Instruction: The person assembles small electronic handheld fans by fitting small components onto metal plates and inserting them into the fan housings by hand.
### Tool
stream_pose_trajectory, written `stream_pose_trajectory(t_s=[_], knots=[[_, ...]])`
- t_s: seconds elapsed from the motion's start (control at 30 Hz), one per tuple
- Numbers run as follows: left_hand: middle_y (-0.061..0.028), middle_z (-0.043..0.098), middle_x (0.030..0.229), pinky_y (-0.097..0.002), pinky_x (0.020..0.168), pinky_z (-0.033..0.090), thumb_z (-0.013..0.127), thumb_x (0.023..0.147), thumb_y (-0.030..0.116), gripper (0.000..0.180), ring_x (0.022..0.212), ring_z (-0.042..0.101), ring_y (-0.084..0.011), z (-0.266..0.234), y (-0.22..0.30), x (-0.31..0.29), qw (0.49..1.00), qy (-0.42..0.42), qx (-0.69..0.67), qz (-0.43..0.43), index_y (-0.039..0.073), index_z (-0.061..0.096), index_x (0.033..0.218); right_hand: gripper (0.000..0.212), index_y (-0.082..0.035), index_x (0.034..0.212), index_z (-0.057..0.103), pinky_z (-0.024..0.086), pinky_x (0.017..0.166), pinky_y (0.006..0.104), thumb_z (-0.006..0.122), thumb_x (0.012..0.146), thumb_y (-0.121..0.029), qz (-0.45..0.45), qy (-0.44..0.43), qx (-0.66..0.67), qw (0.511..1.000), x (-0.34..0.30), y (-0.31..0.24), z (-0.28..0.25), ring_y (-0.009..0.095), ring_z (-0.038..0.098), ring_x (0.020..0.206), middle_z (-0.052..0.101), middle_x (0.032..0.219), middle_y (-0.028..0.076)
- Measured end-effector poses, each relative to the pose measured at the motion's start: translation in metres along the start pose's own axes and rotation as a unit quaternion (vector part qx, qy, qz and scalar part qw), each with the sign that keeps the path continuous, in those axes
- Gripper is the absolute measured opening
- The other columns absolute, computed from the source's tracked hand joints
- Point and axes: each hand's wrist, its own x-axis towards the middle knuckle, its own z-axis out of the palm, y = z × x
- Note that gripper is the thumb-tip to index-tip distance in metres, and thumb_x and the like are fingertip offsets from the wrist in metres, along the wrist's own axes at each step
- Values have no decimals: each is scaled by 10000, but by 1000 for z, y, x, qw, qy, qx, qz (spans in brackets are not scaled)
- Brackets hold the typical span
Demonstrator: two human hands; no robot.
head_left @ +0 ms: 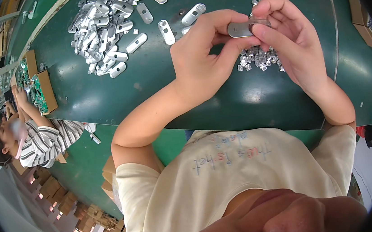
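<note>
Between my two hands is a silver oblong casing (239, 29) with rounded ends, held up over the green table (147, 90). My left hand (208, 50) pinches its left end between thumb and fingers. At the other end, the thumb and fingers of my right hand (291, 37) close on it; whether a small part is also in that grip is hidden. Beneath the hands lies a pile of small clear square pieces (259, 58). A few loose casings, one (166, 32) among them, rest to the left of my left hand.
A large heap of silver casings (100, 30) covers the table's far left. Cardboard boxes with green circuit boards (37, 93) stand at the left edge, where a person in a striped shirt (46, 142) works. Another cardboard box (361, 23) is at the far right.
</note>
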Motion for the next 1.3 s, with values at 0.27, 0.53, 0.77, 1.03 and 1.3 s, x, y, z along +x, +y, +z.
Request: stream_pose_trajectory(t_s=[0.27, 0.53, 0.77, 1.03, 1.3], knots=[[-67, 637, 834, -264, 554, 484, 700, 729, 92, 288, 625, 622, -167, 4, -6, 7, 997, 4, 63, -54, 91, 622, 1007, 189, -22, 995, 494, 449, 619, 186, 590, 835, 5, 4, 16, -21, 1000, 4, 10, -12, 48, 540, 739, 558, 899, 24], [-89, 624, 910, -228, 692, 513, 595, 826, -14, 267, 766, 615, -116, -13, -19, 7, 949, 56, -225, -213, -13, 522, 1083, 340, -19, 1101, 478, 455, 702, 251, 565, 877, -259, -8, -70, -210, 975, 101, -7, -36, 120, 534, 841, 539, 934, 54], [-74, 656, 790, -220, 619, 501, 630, 810, 29, 259, 726, 643, -101, 8, -39, 1, 972, 29, -161, -171, 4, 567, 1060, 765, -112, 1354, 281, 321, 1000, 439, 681, 730, -303, -114, 200, -727, 647, 374, -27, -160, 398, 323, 1229, 370, 1329, 175], [-87, 636, 914, -233, 666, 536, 619, 808, -14, 259, 777, 652, -147, -3, -32, 0, 977, 30, -114, -179, -22, 558, 1060, 533, -220, 1329, 339, 383, 929, 457, 549, 848, -312, 5, 198, -799, 567, 447, -24, -143, 365, 452, 1130, 506, 1210, 149], [-97, 652, 863, -242, 609, 522, 657, 791, 68, 260, 705, 655, -139, -8, -29, -4, 986, 36, -62, -148, 21, 583, 1036, 759, -110, 1400, 146, 453, 717, 421, 608, 801, -45, 13, -36, -392, 919, 315, -44, -71, 227, 584, 902, 587, 932, 150]])
